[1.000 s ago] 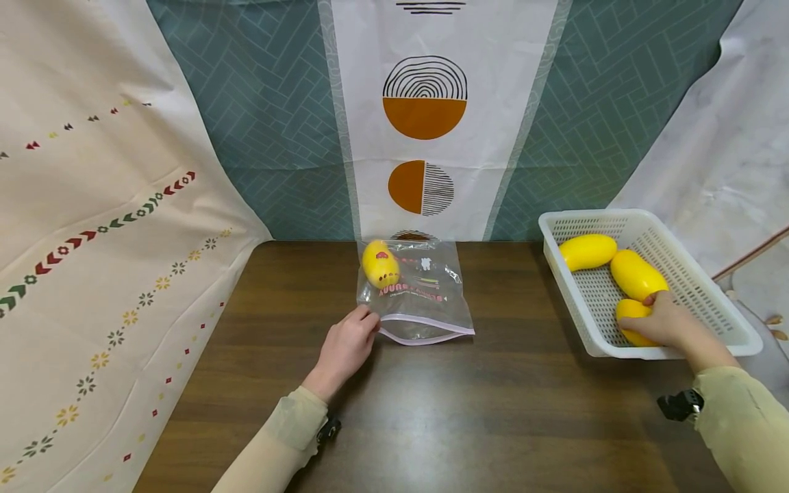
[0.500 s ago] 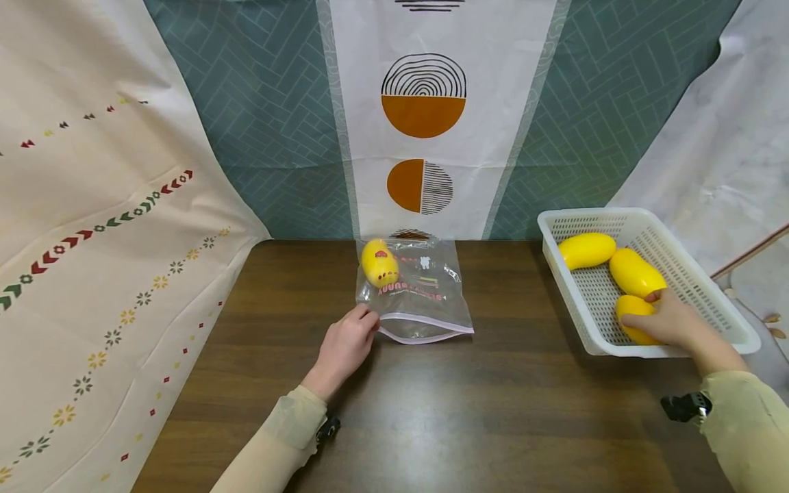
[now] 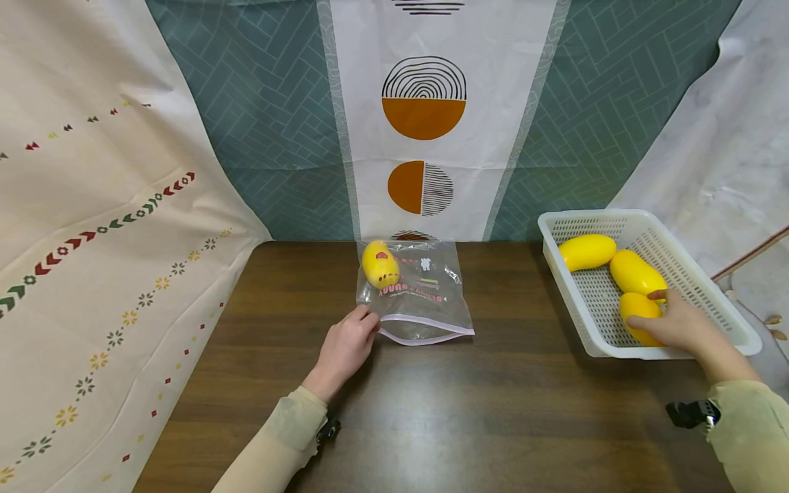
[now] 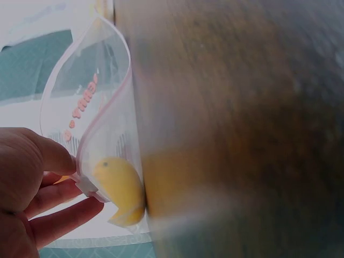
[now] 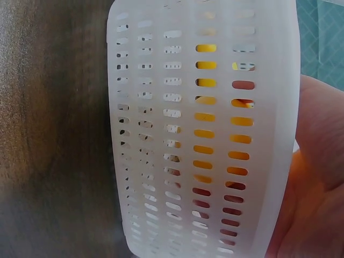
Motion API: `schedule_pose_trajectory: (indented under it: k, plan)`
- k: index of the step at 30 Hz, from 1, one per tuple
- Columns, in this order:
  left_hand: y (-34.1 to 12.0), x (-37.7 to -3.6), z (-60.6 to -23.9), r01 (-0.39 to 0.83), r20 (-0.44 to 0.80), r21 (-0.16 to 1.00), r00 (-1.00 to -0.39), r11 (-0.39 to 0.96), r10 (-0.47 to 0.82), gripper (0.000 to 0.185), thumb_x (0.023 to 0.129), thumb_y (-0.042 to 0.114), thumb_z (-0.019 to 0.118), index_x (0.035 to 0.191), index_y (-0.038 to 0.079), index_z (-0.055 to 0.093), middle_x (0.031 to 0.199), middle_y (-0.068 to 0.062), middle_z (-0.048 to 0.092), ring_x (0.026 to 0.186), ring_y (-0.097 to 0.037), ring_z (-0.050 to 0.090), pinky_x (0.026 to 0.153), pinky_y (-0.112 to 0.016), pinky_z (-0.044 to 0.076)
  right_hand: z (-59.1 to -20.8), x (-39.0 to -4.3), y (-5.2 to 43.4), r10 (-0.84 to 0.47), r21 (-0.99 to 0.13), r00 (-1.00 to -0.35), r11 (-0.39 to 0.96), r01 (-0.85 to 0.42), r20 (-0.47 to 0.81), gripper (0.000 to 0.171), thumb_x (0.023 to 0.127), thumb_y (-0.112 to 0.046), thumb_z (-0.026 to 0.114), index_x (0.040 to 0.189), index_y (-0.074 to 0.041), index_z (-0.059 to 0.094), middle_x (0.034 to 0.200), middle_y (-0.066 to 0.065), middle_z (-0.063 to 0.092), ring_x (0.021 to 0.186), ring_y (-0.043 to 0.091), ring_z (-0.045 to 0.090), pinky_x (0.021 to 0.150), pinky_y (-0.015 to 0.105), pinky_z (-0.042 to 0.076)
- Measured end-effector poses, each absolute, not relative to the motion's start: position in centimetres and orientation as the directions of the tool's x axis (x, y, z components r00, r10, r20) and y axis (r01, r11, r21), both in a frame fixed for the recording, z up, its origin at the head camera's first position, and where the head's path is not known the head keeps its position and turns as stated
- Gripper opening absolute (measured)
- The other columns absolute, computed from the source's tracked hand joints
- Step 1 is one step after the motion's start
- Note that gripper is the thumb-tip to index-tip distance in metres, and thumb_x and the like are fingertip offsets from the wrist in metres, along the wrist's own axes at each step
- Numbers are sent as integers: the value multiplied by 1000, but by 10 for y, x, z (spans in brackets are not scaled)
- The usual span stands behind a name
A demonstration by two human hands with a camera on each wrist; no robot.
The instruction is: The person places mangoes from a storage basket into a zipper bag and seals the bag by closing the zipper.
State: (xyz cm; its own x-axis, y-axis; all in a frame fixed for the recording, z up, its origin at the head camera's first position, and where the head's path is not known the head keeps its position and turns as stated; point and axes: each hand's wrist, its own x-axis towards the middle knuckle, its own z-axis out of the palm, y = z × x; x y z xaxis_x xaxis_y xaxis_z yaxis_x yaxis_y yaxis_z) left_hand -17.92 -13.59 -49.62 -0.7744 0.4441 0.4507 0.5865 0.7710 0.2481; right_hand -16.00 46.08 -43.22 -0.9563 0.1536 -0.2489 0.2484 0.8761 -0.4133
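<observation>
A clear zip bag lies on the dark wooden table with one yellow mango inside. My left hand pinches the bag's near left corner at the pink zip strip; in the left wrist view the hand holds that strip and the mango shows through the plastic. A white perforated basket at the right holds three yellow mangoes. My right hand reaches into it and grips the nearest mango. The right wrist view shows the basket wall with yellow behind its slots.
Patterned cloth hangs behind the table and drapes over its left edge. Two more mangoes lie at the basket's far end. Bare tabletop stretches between the bag and the basket.
My right hand has shifted slightly right and nearer on the front mango in the basket. The left hand and the bag have stayed still.
</observation>
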Motion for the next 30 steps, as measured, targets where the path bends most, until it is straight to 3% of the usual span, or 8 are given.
schedule_pose_trajectory:
  k: [15,30]
  plan:
    - [-137,-179,-498,592,461,247,-769,767,444,19,86,-1,88,94,9,73,91,-4,61,71,-17,57,63,-32,59,-434,-155,457,197,-429,-969,870,244,-150,93,99,-46,70,146,20,24,128,51,39,104,61,49,88,72,44]
    - [-138,-181,-498,586,463,229,-768,777,442,19,86,-1,87,93,9,73,90,-3,60,71,-16,56,61,-32,58,-419,-148,440,155,-450,-985,877,170,-71,93,99,-49,71,154,10,26,130,48,46,103,57,55,78,64,52]
